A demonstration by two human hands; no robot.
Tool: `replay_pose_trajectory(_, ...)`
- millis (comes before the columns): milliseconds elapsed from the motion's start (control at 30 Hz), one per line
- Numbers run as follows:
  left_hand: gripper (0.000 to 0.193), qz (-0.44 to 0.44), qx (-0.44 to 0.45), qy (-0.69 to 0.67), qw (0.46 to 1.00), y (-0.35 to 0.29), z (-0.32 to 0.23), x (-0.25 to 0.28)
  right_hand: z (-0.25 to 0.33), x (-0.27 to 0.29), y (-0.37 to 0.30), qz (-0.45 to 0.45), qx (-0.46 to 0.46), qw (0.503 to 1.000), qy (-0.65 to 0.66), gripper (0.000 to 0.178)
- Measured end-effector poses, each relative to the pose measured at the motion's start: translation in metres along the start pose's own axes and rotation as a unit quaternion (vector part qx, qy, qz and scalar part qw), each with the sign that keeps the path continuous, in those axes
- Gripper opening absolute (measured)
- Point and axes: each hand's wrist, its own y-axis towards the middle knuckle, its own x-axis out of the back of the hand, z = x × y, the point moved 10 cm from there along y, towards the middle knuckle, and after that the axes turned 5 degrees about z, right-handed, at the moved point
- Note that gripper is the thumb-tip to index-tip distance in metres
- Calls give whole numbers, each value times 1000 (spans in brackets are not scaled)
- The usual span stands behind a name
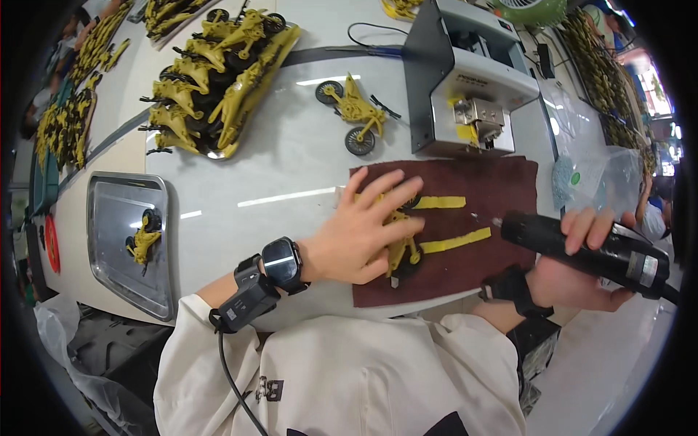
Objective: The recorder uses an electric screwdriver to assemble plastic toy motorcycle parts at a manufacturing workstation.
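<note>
Head view: the left hand [363, 232] lies flat, fingers [385, 190] spread wide and pressing down on a yellow toy motorbike [403, 251] rather than gripping it. The right hand [574, 272] is wrapped shut around a black power screwdriver [582, 247], index finger laid over the top, its tip aimed left toward the toy but just short of it.

The toy motorbike lies on its side on a dark red cloth mat [502, 189] near the front edge of the worktop [291, 160], beside two yellow tape strips [454, 241]. It looks like light, stiff moulded plastic with thin forks and small wheels that could snap or skid, so a flat palm over the body, clear of the wheels, seems the safest hold.

Behind the mat stands a grey machine [465, 80]. Another assembled motorbike [354, 112] sits mid-worktop, a heap of yellow motorbikes [218, 80] toward the far left corner, and a metal tray [127, 240] at the left edge holds one more.
</note>
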Motion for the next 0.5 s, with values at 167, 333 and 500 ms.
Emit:
replay_pose_trajectory(167, 95, -78, 111, 5, 991, -1, 0, 9, -24, -36, -6, 121, -42, 991, 34, 79)
replay_pose_trajectory(333, 97, -40, 105, 40, 993, 10, 1, -12, -38, -48, -1, 136, -58, 987, 58, 79)
replay_pose_trajectory(500, 100, -26, 99, -4, 995, 7, 5, -16, -58, -35, 8, 45, -77, 996, -11, 87)
